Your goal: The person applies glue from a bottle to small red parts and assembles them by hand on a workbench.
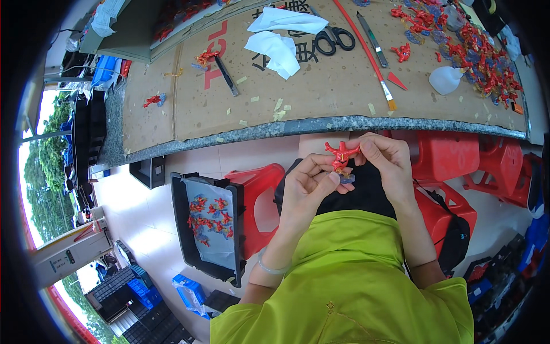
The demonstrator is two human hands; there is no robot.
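Over my lap, just below the table edge, I hold a small red figurine (339, 158) with outspread arms and a translucent bluish base. My left hand (312, 182) pinches it low, around the base, thumb in front. At its upper right, the thumb and fingers of my right hand (385, 157) close on one outstretched arm of the figurine. The figurine is upright and faces me. Parts of its base are covered by my left fingers.
On the cardboard-covered table (200, 123) lie black scissors (334, 41), a red-handled brush (380, 80), a craft knife (372, 39), white cloths (281, 53), a white bottle (446, 79) and a heap of figurines (487, 69). A black tray (182, 229) with several figurines rests on a red stool (258, 195) at left.
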